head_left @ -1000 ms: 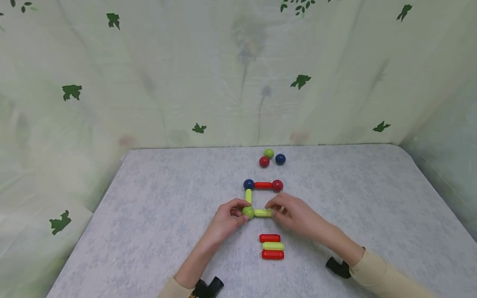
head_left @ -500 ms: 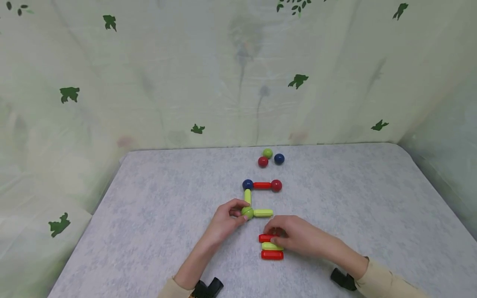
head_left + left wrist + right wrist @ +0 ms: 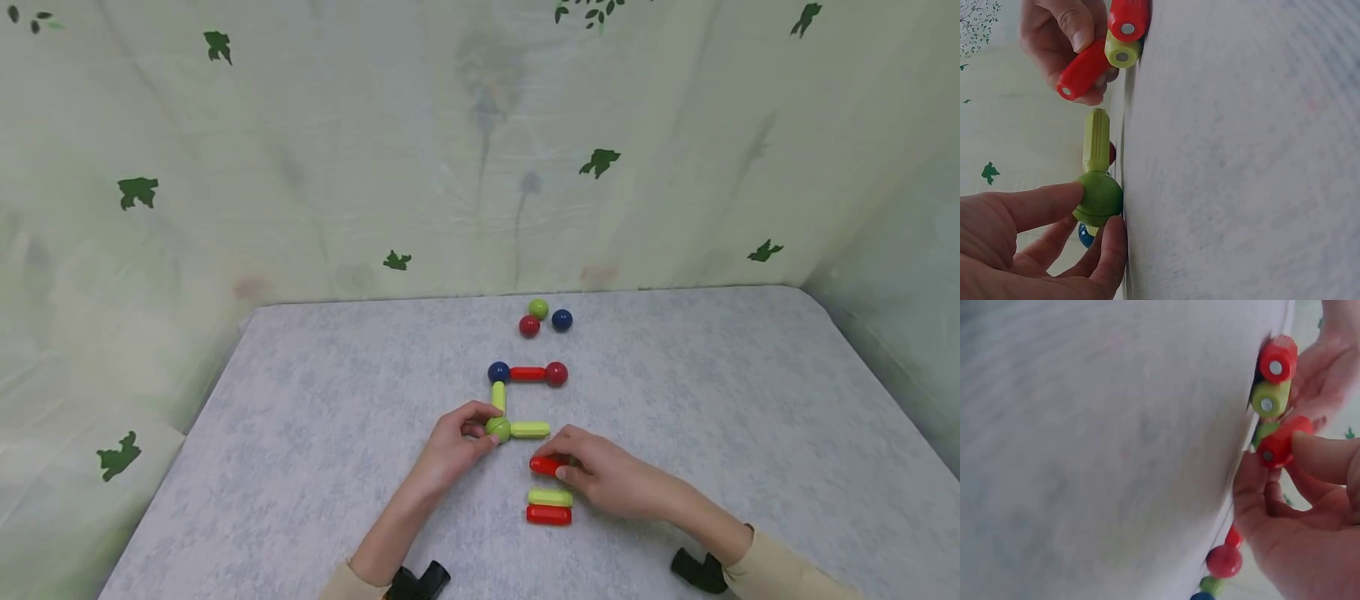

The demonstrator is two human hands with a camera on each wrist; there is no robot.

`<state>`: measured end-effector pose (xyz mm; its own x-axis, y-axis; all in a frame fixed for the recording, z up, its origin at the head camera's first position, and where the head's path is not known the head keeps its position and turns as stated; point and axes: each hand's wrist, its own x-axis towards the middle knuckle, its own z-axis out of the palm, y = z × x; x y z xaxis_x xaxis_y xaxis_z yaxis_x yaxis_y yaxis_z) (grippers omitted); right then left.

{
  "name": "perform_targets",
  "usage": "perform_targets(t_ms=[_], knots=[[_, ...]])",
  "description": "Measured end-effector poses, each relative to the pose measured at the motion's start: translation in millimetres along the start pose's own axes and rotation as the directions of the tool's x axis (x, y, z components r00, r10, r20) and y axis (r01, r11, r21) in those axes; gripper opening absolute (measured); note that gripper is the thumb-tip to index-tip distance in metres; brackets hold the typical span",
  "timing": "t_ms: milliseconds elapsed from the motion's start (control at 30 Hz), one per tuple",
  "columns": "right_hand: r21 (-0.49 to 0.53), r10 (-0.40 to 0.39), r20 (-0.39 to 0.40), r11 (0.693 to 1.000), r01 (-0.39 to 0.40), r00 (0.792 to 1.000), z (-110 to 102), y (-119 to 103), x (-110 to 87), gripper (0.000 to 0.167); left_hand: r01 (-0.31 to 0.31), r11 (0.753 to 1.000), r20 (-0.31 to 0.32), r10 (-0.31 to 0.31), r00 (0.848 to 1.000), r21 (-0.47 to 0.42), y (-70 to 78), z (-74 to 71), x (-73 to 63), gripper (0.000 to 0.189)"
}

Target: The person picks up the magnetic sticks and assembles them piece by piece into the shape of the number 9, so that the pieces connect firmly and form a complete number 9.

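Observation:
My left hand pinches a green ball between thumb and fingers at a corner of a joined shape on the table. From that ball one yellow-green magnetic rod points right, and another runs back to a blue ball. A red rod links the blue ball to a red ball. My right hand holds a loose red magnetic rod between thumb and fingers, just in front of the right-pointing rod and apart from it. The held rod's end shows a silver disc.
In front of my right hand lie a yellow-green rod and a red rod, side by side. Near the table's back edge sit a loose green ball, a red ball and a blue ball. A patterned curtain hangs behind.
My right hand has left the yellow-green rod, come forward to the row of rods, and lifted the rearmost red one slightly back from it. My left hand stays on the green ball.

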<state>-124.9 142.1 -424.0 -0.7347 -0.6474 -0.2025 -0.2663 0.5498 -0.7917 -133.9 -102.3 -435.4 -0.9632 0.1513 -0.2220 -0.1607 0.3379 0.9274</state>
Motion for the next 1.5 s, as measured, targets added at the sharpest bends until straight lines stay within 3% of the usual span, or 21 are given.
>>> perform_targets(t_ms=[200,333,433,633,767,1167,1333,1500], knots=[[0.22,0.099,-0.097,0.973,-0.075,0.99,-16,7,5.6,0.029,-0.002,1.0,0.002,0.003,1.0,-0.006,-0.3,-0.4,0.0,0.03],[0.351,0.202,-0.186,0.928,-0.127,0.962,-24,11,15.9,0.034,-0.007,1.0,0.004,0.007,1.0,-0.011,-0.4,-0.7,-0.2,0.03],[0.388,0.268,-0.231,0.907,-0.164,0.935,-28,14,25.1,0.037,-0.005,1.0,0.003,0.005,1.0,-0.013,-0.5,-0.3,-0.4,0.03],[0.479,0.394,-0.234,0.842,-0.247,0.889,-32,18,41.1,0.04,-0.006,1.0,0.003,0.006,1.0,-0.014,-1.1,1.3,-0.5,0.029],[0.506,0.438,-0.223,0.816,-0.281,0.871,-33,20,45.3,0.041,-0.012,1.0,0.004,0.012,1.0,-0.015,-1.3,1.5,0.0,0.029],[0.473,0.379,-0.258,0.851,-0.226,0.889,-45,29,40.8,0.037,-0.027,0.999,0.006,0.027,1.0,-0.022,-1.1,-0.6,-0.8,0.029],[0.372,0.329,-0.329,0.907,-0.198,0.885,-62,34,47.6,0.037,-0.022,1.0,0.004,0.022,1.0,-0.022,-0.4,-0.6,-1.2,0.03],[0.17,0.232,-0.419,0.97,-0.175,0.878,-81,40,63.0,0.036,-0.02,1.0,0.004,0.02,1.0,-0.02,-0.8,0.1,-0.7,0.03]])
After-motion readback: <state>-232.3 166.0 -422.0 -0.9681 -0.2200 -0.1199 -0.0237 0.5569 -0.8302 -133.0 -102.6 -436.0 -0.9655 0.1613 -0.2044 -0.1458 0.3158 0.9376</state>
